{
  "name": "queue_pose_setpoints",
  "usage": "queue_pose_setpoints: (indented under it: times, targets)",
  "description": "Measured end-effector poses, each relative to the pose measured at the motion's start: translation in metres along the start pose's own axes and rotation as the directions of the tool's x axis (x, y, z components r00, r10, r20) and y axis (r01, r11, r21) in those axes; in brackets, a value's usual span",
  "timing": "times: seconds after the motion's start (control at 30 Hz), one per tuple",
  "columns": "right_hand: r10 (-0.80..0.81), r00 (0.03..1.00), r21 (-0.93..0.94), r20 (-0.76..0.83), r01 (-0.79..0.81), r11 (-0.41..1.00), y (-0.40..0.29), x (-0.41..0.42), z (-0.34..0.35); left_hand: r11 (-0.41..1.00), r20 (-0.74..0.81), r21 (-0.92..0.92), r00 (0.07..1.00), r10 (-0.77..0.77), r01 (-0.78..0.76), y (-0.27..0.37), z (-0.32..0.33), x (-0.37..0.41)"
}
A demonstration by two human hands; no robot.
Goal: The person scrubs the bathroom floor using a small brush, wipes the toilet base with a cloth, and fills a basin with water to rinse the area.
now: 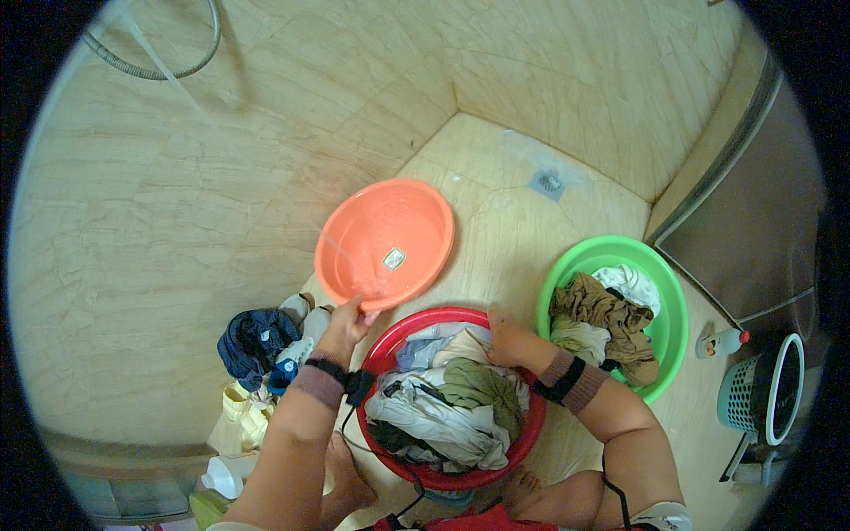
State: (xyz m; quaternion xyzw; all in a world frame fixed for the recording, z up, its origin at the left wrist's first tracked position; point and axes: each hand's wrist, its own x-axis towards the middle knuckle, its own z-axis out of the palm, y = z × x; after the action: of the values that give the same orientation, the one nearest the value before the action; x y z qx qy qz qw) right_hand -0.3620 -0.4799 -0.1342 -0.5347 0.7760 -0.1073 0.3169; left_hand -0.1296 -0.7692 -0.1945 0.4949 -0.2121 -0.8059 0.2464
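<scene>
My left hand (348, 326) grips the near rim of an orange plastic basin (412, 219), which leans at a tilt near the wall. A thin stream of water comes from the upper left into this basin, where a small label is stuck to the bottom. Before me stands a red plastic basin (536, 435) heaped with clothes (438, 411) in white, olive, blue and black. On its far right rim rests my right hand (512, 338), its fingertips partly hidden. Both wrists wear dark straps over knitted bands.
To the right, a green basin (676, 332) holds brown and white clothes, beside a bottle (720, 343) with a red cap and a perforated basket (740, 395). Dark blue clothing (255, 342) lies by the left wall; a white jug (226, 474) is below. A floor drain (548, 183) sits ahead.
</scene>
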Motion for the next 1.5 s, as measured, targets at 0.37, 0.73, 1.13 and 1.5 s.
queue_pose_setpoints:
  times: [0.37, 0.73, 1.13, 1.5]
  targets:
    - [0.001, 1.0, 0.004, -0.007, -0.001, 1.0, -0.004, 0.0, -0.002, 0.992, -0.085, 0.113, 0.995, 0.059, -0.05, 0.053, 0.068, -0.016]
    - [0.002, 1.0, -0.086, -0.021, -0.003, 0.996, -0.001, 0.0, -0.001, 0.595, 0.23, -0.709, 0.922, -0.312, 0.379, 0.052, 0.153, -0.065]
    - [-0.01, 1.0, 0.033, -0.007, 0.01, 0.999, -0.009, -0.006, -0.008, 0.233, 0.429, -0.761, 0.739, -0.52, 0.605, -0.05, 0.177, -0.074]
    - [0.018, 0.999, -0.052, -0.042, -0.02, 0.998, -0.001, 0.001, 0.009, 0.378, 0.494, -0.697, 0.79, -0.363, 0.61, -0.014, 0.159, -0.069]
